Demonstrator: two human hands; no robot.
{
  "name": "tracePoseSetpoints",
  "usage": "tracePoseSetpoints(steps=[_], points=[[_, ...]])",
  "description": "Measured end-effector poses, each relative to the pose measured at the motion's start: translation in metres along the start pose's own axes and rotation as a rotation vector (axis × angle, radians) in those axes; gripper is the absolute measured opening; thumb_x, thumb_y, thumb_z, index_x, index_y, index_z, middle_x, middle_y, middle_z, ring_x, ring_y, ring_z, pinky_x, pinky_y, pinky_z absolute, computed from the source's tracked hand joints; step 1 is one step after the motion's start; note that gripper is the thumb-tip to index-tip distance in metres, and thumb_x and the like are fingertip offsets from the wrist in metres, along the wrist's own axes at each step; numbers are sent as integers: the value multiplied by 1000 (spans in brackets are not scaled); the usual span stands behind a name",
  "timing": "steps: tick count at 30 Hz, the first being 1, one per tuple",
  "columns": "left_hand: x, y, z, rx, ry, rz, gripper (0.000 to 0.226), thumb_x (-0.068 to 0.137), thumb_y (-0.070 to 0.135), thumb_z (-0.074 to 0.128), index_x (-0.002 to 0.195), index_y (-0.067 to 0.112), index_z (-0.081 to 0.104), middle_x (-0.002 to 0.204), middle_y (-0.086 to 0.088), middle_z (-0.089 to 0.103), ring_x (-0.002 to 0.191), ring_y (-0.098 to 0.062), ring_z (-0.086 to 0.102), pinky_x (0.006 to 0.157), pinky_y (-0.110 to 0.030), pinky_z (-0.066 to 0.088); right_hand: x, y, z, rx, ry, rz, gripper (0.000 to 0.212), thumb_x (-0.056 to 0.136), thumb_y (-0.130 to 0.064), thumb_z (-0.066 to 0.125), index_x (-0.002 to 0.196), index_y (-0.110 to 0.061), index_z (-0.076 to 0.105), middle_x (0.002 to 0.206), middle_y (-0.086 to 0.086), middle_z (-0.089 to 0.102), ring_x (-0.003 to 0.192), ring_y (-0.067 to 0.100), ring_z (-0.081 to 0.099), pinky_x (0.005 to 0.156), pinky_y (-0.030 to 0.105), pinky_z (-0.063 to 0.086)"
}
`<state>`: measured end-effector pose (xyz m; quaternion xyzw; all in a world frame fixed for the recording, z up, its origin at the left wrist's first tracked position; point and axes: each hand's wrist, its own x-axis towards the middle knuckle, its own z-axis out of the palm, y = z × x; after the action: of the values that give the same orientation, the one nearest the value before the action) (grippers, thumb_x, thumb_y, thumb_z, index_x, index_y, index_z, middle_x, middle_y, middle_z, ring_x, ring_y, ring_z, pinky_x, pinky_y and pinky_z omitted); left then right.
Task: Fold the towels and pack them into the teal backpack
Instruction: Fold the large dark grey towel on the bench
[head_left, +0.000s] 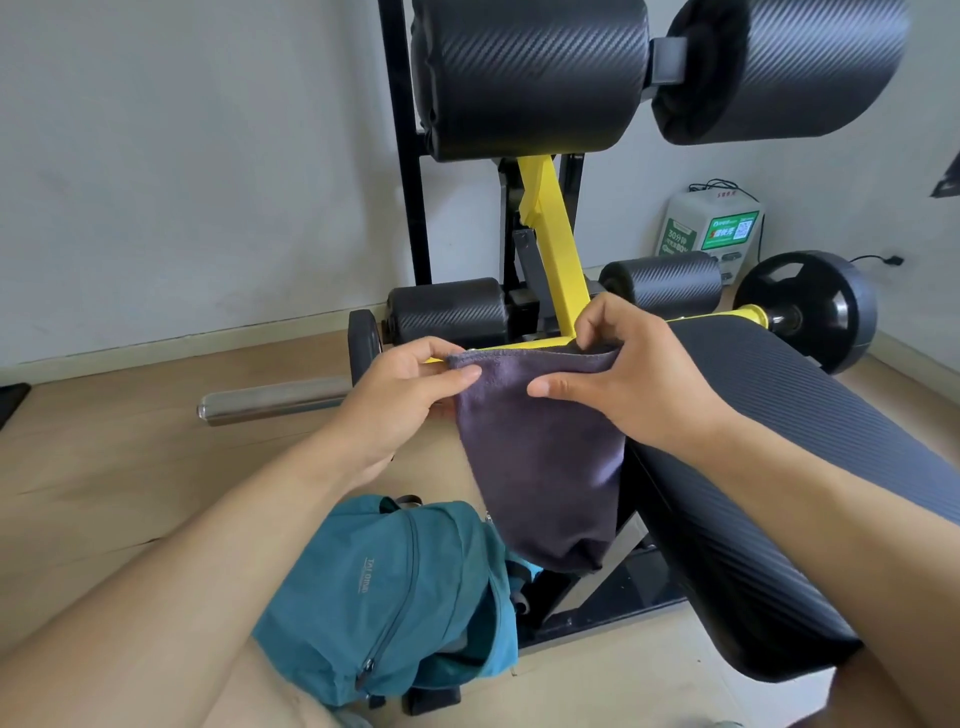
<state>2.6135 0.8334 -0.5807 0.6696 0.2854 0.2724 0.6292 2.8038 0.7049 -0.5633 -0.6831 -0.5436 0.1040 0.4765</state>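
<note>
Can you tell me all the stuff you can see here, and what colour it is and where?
towel: 1, dark purple-grey, held up in the air in the middle, hanging down
backpack: 1, teal, on the floor below the towel, top open
bench pad: 1, black ribbed, on the right
roller pads: 4, black, two big ones at the top, two small ones lower behind the hands
yellow frame: 1, yellow, centre of the machine
weight plate: 1, black, far right
metal bar: 1, silver, low on the left above the floor
charging box: 1, white and green, by the wall
left hand: 1, pinches the towel's top left corner
right hand: 1, pinches the towel's top right edge
</note>
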Motion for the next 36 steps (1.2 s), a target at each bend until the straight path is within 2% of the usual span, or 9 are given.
tracePoseSetpoints(steps=[5,11,14,17,21,24,29,32,36], points=[[2,2,-1,-44,14,43,17,93,-1,66,90,15,59,85,-2,70,77,-12,66,76,-23,54,2,6,-6,-82,-96,140,42,63,-48,92,84,-28,61,83,-6,72,75,8,66,68,25,51],[2,0,0,-54,23,42,19,92,2,68,88,17,58,82,0,69,76,-12,64,81,-31,49,-2,5,-8,-80,-149,176,52,66,-50,89,63,-20,47,56,-10,49,51,3,42,49,14,32],[-1,-1,2,0,26,108,22,86,0,73,84,18,61,82,-2,69,78,-16,63,82,-35,52,-4,2,-10,-257,-180,90,42,66,-47,90,85,-26,59,82,-11,65,75,4,58,68,24,47],[-5,-2,8,64,-16,155,20,80,-1,78,83,13,65,87,-8,69,80,-19,61,84,-44,53,-8,-8,-9,-415,-214,-50,51,70,-51,86,113,-39,61,102,-25,58,102,0,52,88,27,47],[-11,0,21,90,-31,196,22,74,6,85,76,22,70,82,-9,70,77,-19,61,77,-35,52,-10,-25,-1,-647,-124,-117,42,80,-53,76,117,-42,62,81,-16,50,84,10,50,62,26,36],[-14,1,25,142,-8,244,19,65,22,89,72,27,72,77,-3,72,75,-18,63,78,-38,57,-15,-33,5,-776,-114,-87,30,90,-47,64,120,-48,60,81,-14,61,80,15,59,60,28,39],[-16,-4,27,200,15,228,31,69,25,92,87,20,68,80,3,70,72,-11,62,72,-31,55,-19,-36,5,-392,-314,42,22,92,-16,52,97,-37,59,68,-6,73,57,3,66,57,28,51],[-19,-12,32,254,-25,108,57,59,39,94,101,22,60,92,-8,71,77,-21,62,72,-35,53,-16,-36,2,-345,-278,26,14,94,-22,57,96,-36,57,71,-11,75,65,1,68,57,27,46],[-18,-27,45,433,-105,20,46,73,20,86,112,21,61,101,4,73,95,-17,70,85,-40,58,-6,-50,-13,-125,-88,34,10,98,-19,60,97,-29,60,80,-6,77,68,6,74,54,23,53]])
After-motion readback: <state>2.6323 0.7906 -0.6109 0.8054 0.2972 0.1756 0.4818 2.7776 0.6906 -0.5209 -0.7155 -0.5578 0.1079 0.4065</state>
